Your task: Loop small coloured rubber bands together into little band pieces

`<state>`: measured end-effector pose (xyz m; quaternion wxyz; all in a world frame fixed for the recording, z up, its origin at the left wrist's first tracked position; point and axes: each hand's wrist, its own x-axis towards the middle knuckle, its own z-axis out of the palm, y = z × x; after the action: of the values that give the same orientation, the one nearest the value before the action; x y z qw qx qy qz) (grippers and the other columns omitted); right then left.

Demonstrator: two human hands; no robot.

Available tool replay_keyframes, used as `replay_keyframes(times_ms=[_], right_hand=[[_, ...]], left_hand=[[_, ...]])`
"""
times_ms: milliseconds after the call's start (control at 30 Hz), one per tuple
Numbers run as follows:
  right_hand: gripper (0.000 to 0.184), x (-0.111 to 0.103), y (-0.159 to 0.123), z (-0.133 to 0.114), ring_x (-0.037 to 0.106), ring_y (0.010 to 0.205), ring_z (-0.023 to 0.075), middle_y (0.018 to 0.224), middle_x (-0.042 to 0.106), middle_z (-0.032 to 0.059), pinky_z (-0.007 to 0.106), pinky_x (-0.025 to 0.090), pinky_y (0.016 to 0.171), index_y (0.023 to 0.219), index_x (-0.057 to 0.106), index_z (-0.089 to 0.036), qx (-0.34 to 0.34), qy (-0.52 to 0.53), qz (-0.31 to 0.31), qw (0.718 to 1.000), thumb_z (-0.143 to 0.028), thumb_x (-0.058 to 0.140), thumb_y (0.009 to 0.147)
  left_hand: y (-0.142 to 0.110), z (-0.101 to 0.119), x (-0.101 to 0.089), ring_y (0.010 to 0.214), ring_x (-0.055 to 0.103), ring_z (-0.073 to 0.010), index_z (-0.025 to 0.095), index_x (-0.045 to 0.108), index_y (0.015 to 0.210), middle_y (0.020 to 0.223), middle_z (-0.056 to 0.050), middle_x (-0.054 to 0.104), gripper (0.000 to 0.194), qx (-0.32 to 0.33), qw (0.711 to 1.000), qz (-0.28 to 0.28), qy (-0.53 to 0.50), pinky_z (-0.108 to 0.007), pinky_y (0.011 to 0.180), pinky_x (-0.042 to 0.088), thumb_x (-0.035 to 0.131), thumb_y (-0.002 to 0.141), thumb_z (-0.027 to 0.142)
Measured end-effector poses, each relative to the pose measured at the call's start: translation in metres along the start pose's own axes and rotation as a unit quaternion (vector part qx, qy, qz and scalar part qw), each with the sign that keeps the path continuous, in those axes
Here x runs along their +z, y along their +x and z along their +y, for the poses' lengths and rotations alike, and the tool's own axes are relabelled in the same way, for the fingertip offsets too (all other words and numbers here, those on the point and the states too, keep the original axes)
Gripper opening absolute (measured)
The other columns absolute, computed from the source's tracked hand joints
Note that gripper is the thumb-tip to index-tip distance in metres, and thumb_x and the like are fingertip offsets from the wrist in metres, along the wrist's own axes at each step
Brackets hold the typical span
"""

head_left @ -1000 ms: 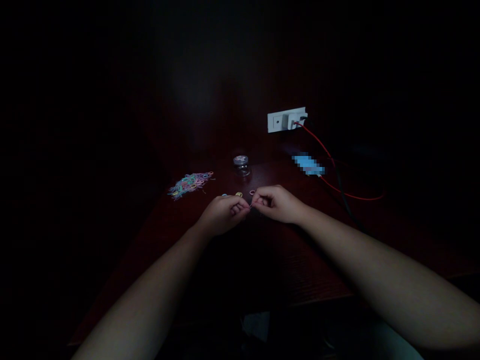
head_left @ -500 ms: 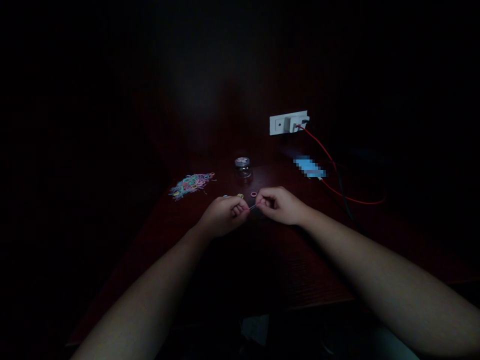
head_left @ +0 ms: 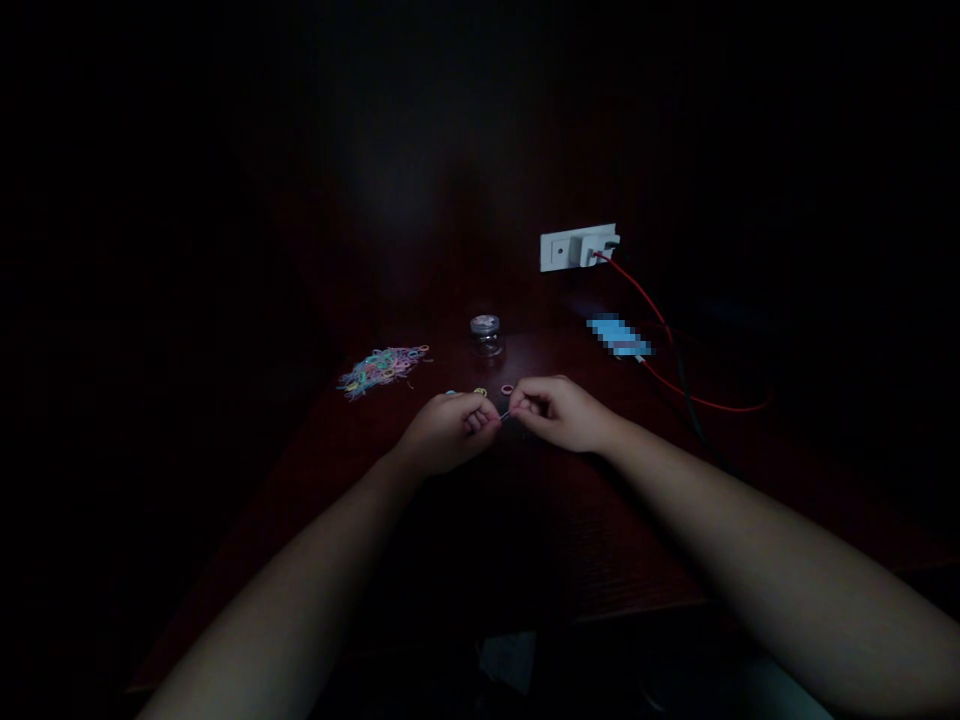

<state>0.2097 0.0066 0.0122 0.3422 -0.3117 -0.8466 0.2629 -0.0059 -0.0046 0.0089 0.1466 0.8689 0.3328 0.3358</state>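
Observation:
My left hand (head_left: 455, 431) and my right hand (head_left: 559, 413) are close together above the dark red table, thumbs and fingers pinched. Between the fingertips runs a thin, pale hair tie (head_left: 505, 415), held at one end by each hand. Just beyond the hands lie a pink hair tie (head_left: 507, 389), a yellow one (head_left: 480, 392) and a blue one (head_left: 451, 393), the last two partly hidden by my left hand. A loose pile of multicoloured hair ties (head_left: 382, 371) lies to the left.
A small clear jar with a lid (head_left: 485, 336) stands behind the hands. On the right, a phone with a blurred screen (head_left: 619, 335) is joined by a red cable (head_left: 712, 404) to a charger in the white wall socket (head_left: 559, 251). A dark cable hangs beside it.
My hands drew slightly apart, stretching the hair tie between them, then came a little closer again. The view shifted slightly; the things on the table stayed in place.

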Motion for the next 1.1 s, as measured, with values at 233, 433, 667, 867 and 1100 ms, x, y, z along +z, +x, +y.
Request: replay_keyframes(times_ms=[233, 433, 667, 867, 1100], right_hand=[[0.011, 0.0, 0.0, 0.001, 0.046, 0.056, 0.0087, 0.064, 0.054, -0.0018, 0.02, 0.034, 0.052, 0.081, 0.061, -0.014, 0.003, 0.002, -0.002, 1.0, -0.023, 0.055, 0.085], [0.011, -0.001, 0.001, 0.005, 0.045, 0.056, 0.0087, 0.064, 0.054, -0.0018, 0.02, 0.035, 0.052, 0.08, 0.06, -0.015, -0.005, 0.006, -0.002, 1.0, -0.023, 0.055, 0.085], [0.012, -0.004, 0.002, 0.01, 0.045, 0.054, 0.0086, 0.062, 0.053, -0.002, 0.02, 0.034, 0.051, 0.079, 0.059, -0.015, 0.0, 0.02, 0.016, 1.0, -0.025, 0.056, 0.085], [0.013, -0.004, 0.002, 0.009, 0.044, 0.054, 0.0092, 0.062, 0.052, -0.002, 0.021, 0.034, 0.051, 0.079, 0.059, -0.015, 0.001, 0.023, 0.013, 1.0, -0.026, 0.056, 0.084], [0.014, -0.012, 0.004, 0.021, 0.042, 0.058, 0.0099, 0.065, 0.049, -0.0019, 0.022, 0.034, 0.055, 0.077, 0.058, -0.015, 0.007, 0.008, 0.045, 0.999, -0.027, 0.056, 0.083]], left_hand=[[0.0, 0.0, -0.001, 0.054, 0.054, -0.0069, 0.015, 0.063, 0.08, 0.066, 0.001, 0.062, 0.005, 0.002, 1.0, 0.003, 0.003, -0.016, 0.052, 0.046, 0.059, 0.08, 0.018], [0.001, 0.001, -0.002, 0.053, 0.053, -0.0063, 0.015, 0.061, 0.078, 0.065, 0.001, 0.061, 0.006, -0.004, 1.0, -0.005, -0.002, -0.016, 0.05, 0.044, 0.058, 0.081, 0.019], [-0.001, -0.001, -0.003, 0.054, 0.051, -0.006, 0.015, 0.06, 0.077, 0.066, 0.001, 0.06, 0.006, -0.025, 1.0, 0.0, 0.004, -0.015, 0.05, 0.043, 0.058, 0.08, 0.019], [0.0, 0.0, -0.003, 0.053, 0.05, -0.0059, 0.015, 0.059, 0.076, 0.065, 0.002, 0.059, 0.005, -0.027, 1.0, 0.002, 0.003, -0.015, 0.05, 0.043, 0.057, 0.079, 0.019], [-0.002, -0.001, -0.006, 0.051, 0.047, -0.0054, 0.016, 0.056, 0.072, 0.062, 0.003, 0.056, 0.003, -0.007, 0.999, 0.014, 0.03, -0.015, 0.048, 0.039, 0.057, 0.074, 0.014]])
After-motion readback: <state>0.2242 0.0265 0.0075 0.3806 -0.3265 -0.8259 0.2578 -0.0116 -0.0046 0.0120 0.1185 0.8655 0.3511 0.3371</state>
